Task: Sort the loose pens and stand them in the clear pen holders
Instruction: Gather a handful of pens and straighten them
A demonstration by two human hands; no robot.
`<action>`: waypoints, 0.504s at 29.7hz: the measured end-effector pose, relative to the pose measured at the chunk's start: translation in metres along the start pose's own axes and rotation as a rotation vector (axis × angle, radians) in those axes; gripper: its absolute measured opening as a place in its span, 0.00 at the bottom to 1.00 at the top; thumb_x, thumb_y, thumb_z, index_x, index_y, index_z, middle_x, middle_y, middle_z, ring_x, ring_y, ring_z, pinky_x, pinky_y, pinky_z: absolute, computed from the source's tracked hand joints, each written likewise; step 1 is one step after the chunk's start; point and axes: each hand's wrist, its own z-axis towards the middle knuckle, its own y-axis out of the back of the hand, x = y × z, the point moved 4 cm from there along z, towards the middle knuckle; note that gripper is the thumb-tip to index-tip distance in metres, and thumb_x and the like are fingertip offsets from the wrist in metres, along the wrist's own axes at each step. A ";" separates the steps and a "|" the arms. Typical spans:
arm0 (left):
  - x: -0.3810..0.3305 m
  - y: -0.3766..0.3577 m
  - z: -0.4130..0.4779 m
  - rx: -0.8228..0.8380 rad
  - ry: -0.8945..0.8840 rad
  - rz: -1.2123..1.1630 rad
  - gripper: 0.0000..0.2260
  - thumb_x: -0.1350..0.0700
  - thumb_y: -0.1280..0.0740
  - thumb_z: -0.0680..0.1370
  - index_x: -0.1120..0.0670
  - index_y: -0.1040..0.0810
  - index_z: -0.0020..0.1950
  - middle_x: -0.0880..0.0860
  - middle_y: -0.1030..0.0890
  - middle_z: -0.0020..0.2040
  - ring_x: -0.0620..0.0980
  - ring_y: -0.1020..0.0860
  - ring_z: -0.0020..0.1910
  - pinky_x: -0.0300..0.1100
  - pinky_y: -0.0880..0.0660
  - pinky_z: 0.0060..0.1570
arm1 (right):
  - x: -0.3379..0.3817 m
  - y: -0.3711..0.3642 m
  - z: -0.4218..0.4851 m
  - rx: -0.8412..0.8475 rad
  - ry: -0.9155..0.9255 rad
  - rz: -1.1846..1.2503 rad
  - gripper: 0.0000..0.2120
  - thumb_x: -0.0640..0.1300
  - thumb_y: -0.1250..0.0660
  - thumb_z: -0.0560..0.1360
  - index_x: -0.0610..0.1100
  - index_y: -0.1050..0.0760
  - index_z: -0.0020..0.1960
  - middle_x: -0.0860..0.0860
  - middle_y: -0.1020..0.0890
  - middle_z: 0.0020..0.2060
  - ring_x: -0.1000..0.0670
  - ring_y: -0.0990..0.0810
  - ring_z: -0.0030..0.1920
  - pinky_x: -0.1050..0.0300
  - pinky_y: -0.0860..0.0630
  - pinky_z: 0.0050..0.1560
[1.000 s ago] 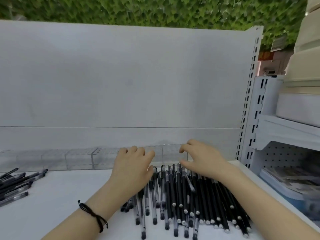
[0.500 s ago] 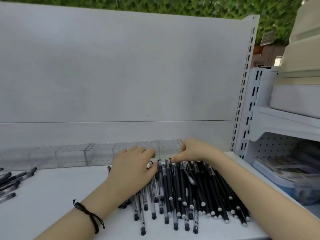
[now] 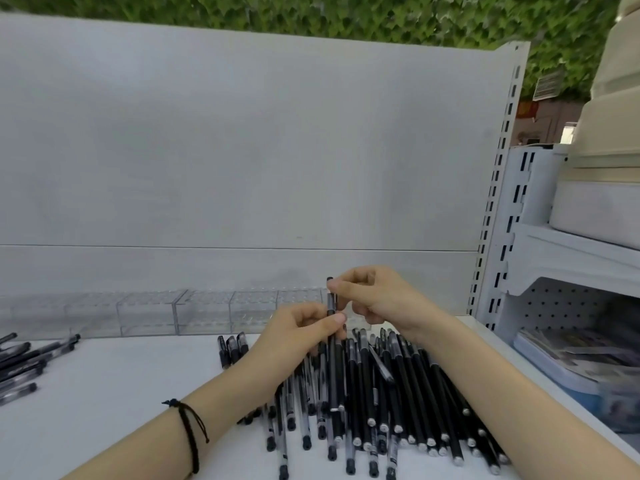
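A heap of black pens (image 3: 374,393) lies on the white shelf (image 3: 104,393) in front of me. A black pen (image 3: 333,358) is lifted upright above the heap. My left hand (image 3: 298,337) pinches its middle between thumb and fingers. My right hand (image 3: 377,299) pinches its capped upper end. A row of clear pen holders (image 3: 180,311) stands along the back panel, behind both hands, with no pens visible in them. The holder at the row's right end is partly hidden by my hands.
A second, smaller bunch of black pens (image 3: 24,362) lies at the left edge of the shelf. A white slotted upright (image 3: 491,216) bounds the shelf on the right. Beyond it stand white racks with boxes (image 3: 599,202) and stationery packs (image 3: 568,355).
Both hands rested on the pen heap before. Now they have risen and hold one pen upright between them. The camera has tilted slightly.
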 end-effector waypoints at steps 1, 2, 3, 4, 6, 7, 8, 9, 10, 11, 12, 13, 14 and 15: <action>0.002 0.001 0.001 0.008 0.039 -0.088 0.08 0.53 0.32 0.77 0.56 0.17 0.45 0.50 0.17 0.37 0.42 0.26 0.34 0.35 0.27 0.39 | -0.001 0.004 0.001 -0.004 0.001 -0.055 0.11 0.51 0.32 0.76 0.43 0.21 0.44 0.51 0.20 0.33 0.55 0.34 0.27 0.65 0.39 0.24; 0.005 0.003 0.002 0.008 0.082 -0.187 0.07 0.55 0.32 0.78 0.57 0.17 0.46 0.50 0.18 0.36 0.44 0.25 0.34 0.36 0.27 0.39 | -0.003 0.008 0.002 -0.009 -0.006 -0.159 0.15 0.54 0.33 0.76 0.42 0.20 0.44 0.51 0.20 0.34 0.55 0.33 0.28 0.66 0.38 0.25; 0.007 0.005 0.003 0.000 0.122 -0.285 0.07 0.56 0.33 0.78 0.58 0.17 0.47 0.50 0.19 0.34 0.45 0.25 0.34 0.37 0.26 0.37 | -0.007 0.013 0.003 -0.010 -0.015 -0.309 0.17 0.56 0.33 0.76 0.41 0.20 0.44 0.51 0.20 0.35 0.54 0.31 0.29 0.66 0.35 0.26; 0.009 0.007 0.004 -0.013 0.154 -0.370 0.08 0.57 0.34 0.79 0.59 0.18 0.48 0.51 0.21 0.33 0.45 0.25 0.32 0.37 0.26 0.35 | -0.012 0.017 0.003 -0.003 -0.030 -0.483 0.18 0.58 0.32 0.74 0.42 0.20 0.43 0.51 0.20 0.35 0.54 0.28 0.31 0.65 0.31 0.30; 0.011 0.010 0.005 -0.042 0.194 -0.475 0.08 0.59 0.36 0.80 0.61 0.18 0.48 0.51 0.24 0.30 0.46 0.26 0.29 0.36 0.27 0.29 | -0.025 0.024 0.004 0.036 -0.101 -0.768 0.19 0.62 0.28 0.69 0.45 0.20 0.42 0.52 0.18 0.37 0.52 0.21 0.39 0.57 0.24 0.43; 0.011 0.010 0.005 -0.049 0.208 -0.497 0.09 0.59 0.37 0.80 0.61 0.18 0.49 0.51 0.25 0.30 0.46 0.27 0.29 0.36 0.28 0.28 | -0.030 0.025 0.004 0.060 -0.143 -0.836 0.20 0.63 0.27 0.67 0.45 0.20 0.43 0.52 0.17 0.40 0.52 0.20 0.43 0.54 0.23 0.48; 0.012 0.011 0.005 -0.048 0.221 -0.509 0.09 0.59 0.37 0.80 0.62 0.18 0.49 0.51 0.25 0.30 0.46 0.27 0.29 0.36 0.28 0.28 | -0.032 0.025 0.003 0.077 -0.176 -0.859 0.21 0.63 0.26 0.66 0.45 0.20 0.45 0.52 0.17 0.41 0.52 0.19 0.45 0.53 0.23 0.50; 0.013 0.010 0.004 -0.043 0.233 -0.518 0.09 0.59 0.37 0.80 0.62 0.19 0.50 0.51 0.25 0.30 0.46 0.28 0.29 0.36 0.28 0.28 | -0.033 0.025 0.002 0.089 -0.199 -0.858 0.21 0.62 0.25 0.66 0.45 0.19 0.45 0.52 0.17 0.42 0.52 0.20 0.46 0.54 0.24 0.50; 0.014 0.010 0.004 -0.035 0.243 -0.523 0.09 0.59 0.37 0.81 0.62 0.19 0.51 0.51 0.25 0.31 0.46 0.28 0.30 0.36 0.28 0.28 | -0.032 0.024 0.001 0.101 -0.211 -0.848 0.21 0.61 0.25 0.66 0.45 0.19 0.46 0.52 0.17 0.42 0.52 0.20 0.45 0.55 0.24 0.49; 0.015 0.009 0.004 -0.028 0.252 -0.521 0.10 0.59 0.38 0.81 0.62 0.19 0.51 0.52 0.25 0.31 0.46 0.27 0.30 0.36 0.27 0.28 | -0.031 0.023 0.001 0.110 -0.215 -0.832 0.20 0.60 0.24 0.66 0.45 0.19 0.46 0.53 0.18 0.40 0.53 0.21 0.43 0.57 0.25 0.46; 0.015 0.008 0.004 -0.023 0.259 -0.515 0.10 0.59 0.38 0.81 0.62 0.19 0.51 0.52 0.24 0.31 0.46 0.27 0.30 0.36 0.27 0.28 | -0.030 0.023 0.001 0.118 -0.211 -0.816 0.19 0.59 0.24 0.66 0.45 0.19 0.45 0.53 0.19 0.38 0.54 0.22 0.41 0.59 0.27 0.44; 0.016 0.008 0.003 -0.019 0.264 -0.509 0.10 0.59 0.38 0.81 0.63 0.19 0.51 0.52 0.23 0.32 0.46 0.26 0.30 0.36 0.27 0.29 | -0.029 0.022 0.002 0.121 -0.203 -0.794 0.18 0.58 0.24 0.66 0.45 0.19 0.45 0.54 0.20 0.36 0.55 0.23 0.39 0.60 0.28 0.42; 0.016 0.007 0.003 -0.015 0.267 -0.506 0.10 0.59 0.38 0.81 0.63 0.19 0.51 0.53 0.22 0.32 0.46 0.25 0.31 0.37 0.26 0.29 | -0.028 0.022 0.002 0.115 -0.194 -0.757 0.18 0.57 0.23 0.66 0.45 0.19 0.45 0.54 0.20 0.35 0.55 0.23 0.38 0.60 0.28 0.42; 0.015 0.007 0.002 -0.010 0.267 -0.503 0.10 0.59 0.38 0.81 0.63 0.20 0.51 0.53 0.21 0.33 0.46 0.23 0.31 0.37 0.25 0.30 | -0.028 0.021 0.003 0.102 -0.183 -0.701 0.18 0.56 0.22 0.65 0.44 0.19 0.45 0.53 0.20 0.35 0.54 0.23 0.38 0.59 0.28 0.43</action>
